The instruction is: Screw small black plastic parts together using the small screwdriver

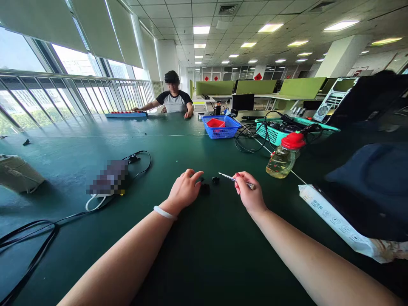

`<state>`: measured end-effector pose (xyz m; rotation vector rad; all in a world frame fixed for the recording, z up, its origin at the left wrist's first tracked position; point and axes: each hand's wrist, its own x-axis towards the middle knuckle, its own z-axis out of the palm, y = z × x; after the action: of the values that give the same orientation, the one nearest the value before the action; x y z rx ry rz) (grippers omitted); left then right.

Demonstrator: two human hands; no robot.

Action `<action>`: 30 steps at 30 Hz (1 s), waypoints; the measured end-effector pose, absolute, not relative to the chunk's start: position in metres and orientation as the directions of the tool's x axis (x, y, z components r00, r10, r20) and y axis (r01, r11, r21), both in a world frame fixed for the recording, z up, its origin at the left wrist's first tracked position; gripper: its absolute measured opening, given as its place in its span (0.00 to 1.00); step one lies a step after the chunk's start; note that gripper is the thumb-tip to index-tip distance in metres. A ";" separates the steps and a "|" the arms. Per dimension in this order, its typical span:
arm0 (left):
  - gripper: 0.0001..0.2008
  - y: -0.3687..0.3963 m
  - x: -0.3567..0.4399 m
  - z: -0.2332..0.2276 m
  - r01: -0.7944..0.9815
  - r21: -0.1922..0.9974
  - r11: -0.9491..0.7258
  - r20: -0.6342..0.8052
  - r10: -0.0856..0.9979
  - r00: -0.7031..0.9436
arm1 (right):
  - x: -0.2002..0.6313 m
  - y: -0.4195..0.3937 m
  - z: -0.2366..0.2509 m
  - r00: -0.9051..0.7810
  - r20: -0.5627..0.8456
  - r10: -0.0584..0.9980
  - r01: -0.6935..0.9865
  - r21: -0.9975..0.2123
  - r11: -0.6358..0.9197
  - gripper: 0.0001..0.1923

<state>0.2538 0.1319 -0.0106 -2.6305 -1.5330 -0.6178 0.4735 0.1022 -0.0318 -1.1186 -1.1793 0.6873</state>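
My right hand is closed around a slim screwdriver, its thin metal shaft pointing left and its handle end showing past the fingers. Just left of the tip lies a small black part on the dark green table. Another black piece rests by the fingertips of my left hand. That hand hovers low with its fingers apart; whether it touches the piece is unclear. A white band circles my left wrist. The black parts are too small to identify.
At left are a blurred-out device with cables and a beige box. A bottle with a red lid, a blue basket, a teal basket of cables and a white packet stand right. A person sits opposite.
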 end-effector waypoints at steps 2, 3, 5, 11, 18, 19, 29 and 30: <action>0.19 0.130 0.255 -0.010 0.907 0.084 -0.413 0.287 0.882 0.375 | 0.476 0.109 -0.037 0.302 0.313 0.900 0.129 -0.949 0.287 0.19; 0.18 0.129 0.255 -0.010 0.924 0.049 -0.380 0.252 0.900 0.357 | 0.477 0.112 -0.039 0.299 0.297 0.907 0.122 -0.954 0.272 0.19; 0.17 0.127 0.257 -0.008 0.941 0.005 -0.340 0.206 0.921 0.331 | 0.477 0.115 -0.042 0.286 0.270 0.919 0.096 -0.963 0.253 0.19; 0.20 0.123 0.260 -0.005 0.949 0.019 -0.314 0.226 0.926 0.302 | 0.476 0.115 -0.043 0.267 0.244 0.932 0.072 -0.970 0.233 0.19; 0.31 0.122 0.264 -0.015 0.728 0.190 -0.658 0.247 0.750 0.614 | 0.476 0.115 -0.045 0.248 0.260 0.933 0.116 -0.964 0.238 0.20; 0.33 0.122 0.265 -0.016 0.720 0.196 -0.666 0.236 0.744 0.625 | 0.476 0.115 -0.045 0.248 0.268 0.931 0.127 -0.962 0.243 0.20; 0.24 0.131 0.261 -0.022 0.728 0.234 -0.644 0.241 0.764 0.599 | 0.472 0.098 -0.027 0.154 0.331 0.931 0.157 -0.938 0.308 0.20; 0.26 0.131 0.261 -0.022 0.723 0.242 -0.647 0.243 0.761 0.601 | 0.472 0.097 -0.025 0.173 0.342 0.924 0.151 -0.936 0.318 0.20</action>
<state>0.2610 0.1306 -0.0216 -2.9157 -1.3575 -0.5350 0.4716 0.0968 -0.0255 -1.1267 -1.2888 0.7576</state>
